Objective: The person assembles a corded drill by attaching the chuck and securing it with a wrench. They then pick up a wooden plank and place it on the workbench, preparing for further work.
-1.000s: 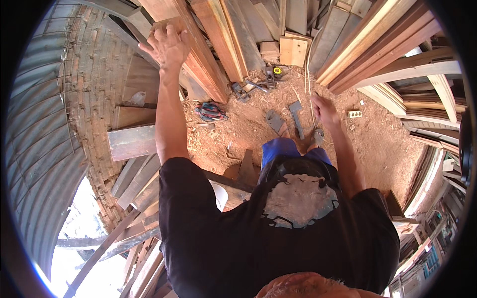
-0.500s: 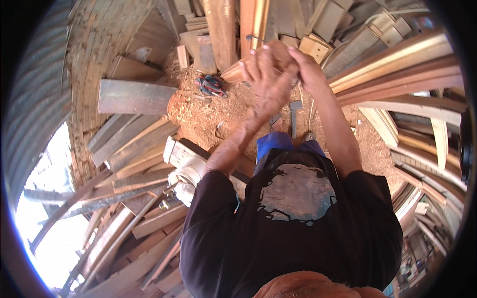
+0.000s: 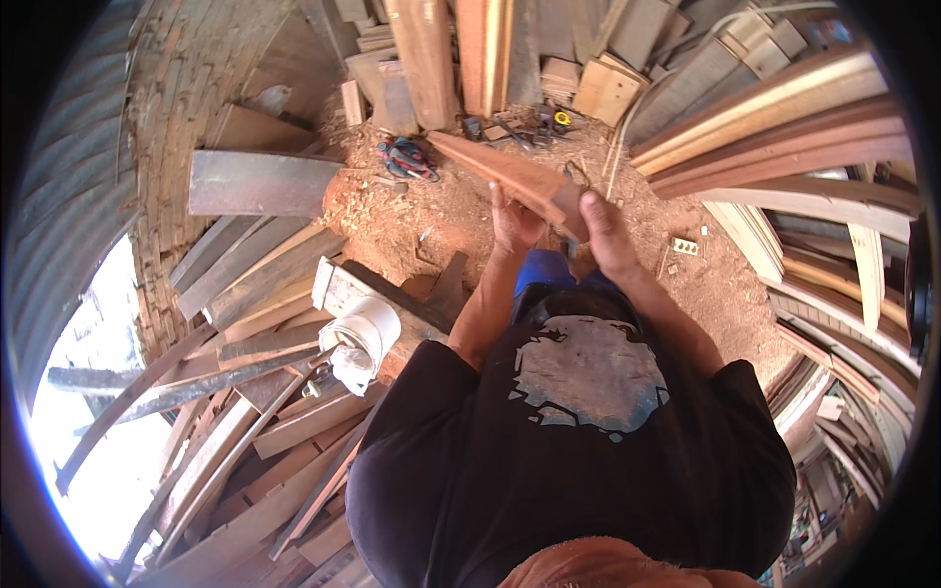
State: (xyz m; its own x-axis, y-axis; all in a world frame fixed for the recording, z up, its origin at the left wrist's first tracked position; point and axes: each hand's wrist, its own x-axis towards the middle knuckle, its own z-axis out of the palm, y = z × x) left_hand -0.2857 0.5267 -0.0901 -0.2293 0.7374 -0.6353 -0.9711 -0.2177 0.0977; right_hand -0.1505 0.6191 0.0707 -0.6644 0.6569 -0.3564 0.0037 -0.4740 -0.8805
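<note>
A reddish-brown wooden board (image 3: 508,174), with a darker notched patch at its near end, is held in front of my body and slants away to the far left. My left hand (image 3: 517,223) supports its left edge from below, with a finger showing along the side. At the near end, my right hand (image 3: 608,232) grips the board, its thumb lying on top. The fingers of the right hand are mostly hidden beneath the wood. Sawdust and shavings (image 3: 451,220) cover the ground below.
A red and dark power tool (image 3: 407,160) lies left of the board's far end. Beyond it are a yellow tape measure (image 3: 562,119) and small tools. A white bucket (image 3: 368,328) stands at my left, a socket strip (image 3: 684,247) at the right. Stacked planks (image 3: 774,157) surround the area.
Both hands have come down and closer to my body with the board, and moved apart. My left hand has gone from lying spread over the board to holding its left edge from below.
</note>
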